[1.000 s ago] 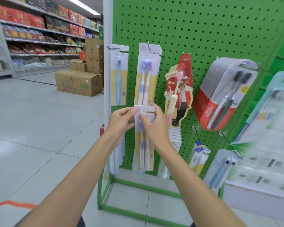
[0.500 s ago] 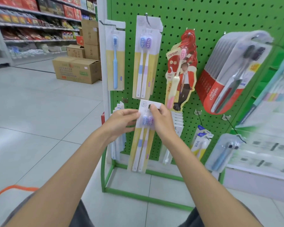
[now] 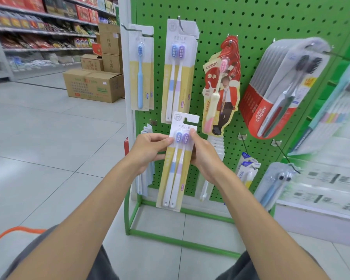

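Shop aisle. We take the green pegboard stand (image 3: 251,21) as our landmark: perforated and upright, with a white post (image 3: 127,77) on its left edge and a green tube frame (image 3: 180,241) at its foot. The floor (image 3: 49,148) under it is large pale grey tiles with a soft sheen. Behind and left of the stand a wide cardboard box (image 3: 93,85) sits on the tiles, with stacked cartons (image 3: 110,47) just beyond. Farther left run long store shelves (image 3: 38,31), packed with goods. Right of the stand is a white plinth (image 3: 311,213), blurred. The light is even.
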The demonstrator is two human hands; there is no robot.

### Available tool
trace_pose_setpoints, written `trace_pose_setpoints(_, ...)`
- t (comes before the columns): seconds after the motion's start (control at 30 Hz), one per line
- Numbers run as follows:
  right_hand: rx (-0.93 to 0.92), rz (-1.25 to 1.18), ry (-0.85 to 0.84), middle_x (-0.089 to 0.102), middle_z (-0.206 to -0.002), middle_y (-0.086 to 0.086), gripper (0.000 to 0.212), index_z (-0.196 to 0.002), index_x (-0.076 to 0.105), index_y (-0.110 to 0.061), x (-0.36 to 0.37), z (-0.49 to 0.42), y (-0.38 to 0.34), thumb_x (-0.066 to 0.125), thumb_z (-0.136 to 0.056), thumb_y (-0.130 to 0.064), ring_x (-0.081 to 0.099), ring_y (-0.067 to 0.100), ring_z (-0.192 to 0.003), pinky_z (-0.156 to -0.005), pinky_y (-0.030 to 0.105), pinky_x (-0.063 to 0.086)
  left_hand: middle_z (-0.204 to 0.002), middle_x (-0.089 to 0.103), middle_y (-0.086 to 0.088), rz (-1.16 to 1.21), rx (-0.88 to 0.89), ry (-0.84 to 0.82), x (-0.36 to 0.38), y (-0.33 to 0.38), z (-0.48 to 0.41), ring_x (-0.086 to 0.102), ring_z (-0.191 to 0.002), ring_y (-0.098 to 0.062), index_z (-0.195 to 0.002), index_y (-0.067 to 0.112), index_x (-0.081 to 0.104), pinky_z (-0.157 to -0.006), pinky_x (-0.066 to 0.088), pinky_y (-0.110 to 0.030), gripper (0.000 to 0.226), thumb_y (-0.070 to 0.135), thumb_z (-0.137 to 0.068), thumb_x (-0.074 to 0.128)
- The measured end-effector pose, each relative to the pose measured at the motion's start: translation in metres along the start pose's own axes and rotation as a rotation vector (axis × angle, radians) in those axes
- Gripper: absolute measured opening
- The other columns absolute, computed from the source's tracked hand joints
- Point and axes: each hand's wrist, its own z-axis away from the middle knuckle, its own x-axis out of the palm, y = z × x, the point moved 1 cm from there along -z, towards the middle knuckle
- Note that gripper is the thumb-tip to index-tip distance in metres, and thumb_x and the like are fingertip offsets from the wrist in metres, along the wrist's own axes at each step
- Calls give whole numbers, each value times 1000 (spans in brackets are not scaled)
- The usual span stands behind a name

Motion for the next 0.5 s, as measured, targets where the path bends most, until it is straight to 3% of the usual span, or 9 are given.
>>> trace_pose_setpoints(0.13,15,38,-42,75,-104,5,38,-105,68,-26,2,-1,5,37,-103,-48,69,28,-103,-98,43,51,-91,76,-7,69,24,119,-3,-2,-4,74,-81,-16,-99,3,72,-65,59,-25,11,10,-91,67)
trace_pose_setpoints(0.23,93,199,-173,73,-112,6,41,-110,70,-24,7,2,14,53,-91,-55,64,34,-109,-102,51,47,-96,75,-11,186,35,246,-11,1,-8,73,-85,-19,-100,1,71,-69,60,-28,13,9,-90,68)
trace_pose_setpoints(0.4,167,297,-327,71,-114,12,30,-118,65,-15,9,6,25,68,-89,-23,63,35,-111,-103,50,46,-93,74,-9,261,51,394,-24,6,-11,72,-73,-13,-100,2,67,-66,60,-26,11,10,-93,66)
trace_pose_setpoints(0.5,161,352,-406,74,-109,8,39,-122,62,-14,3,9,22,72,-84,-6,68,27,-106,-90,35,56,-96,74,-9,264,45,427,-28,5,-13,74,-80,-15,-100,2,67,-71,61,-29,13,12,-93,66)
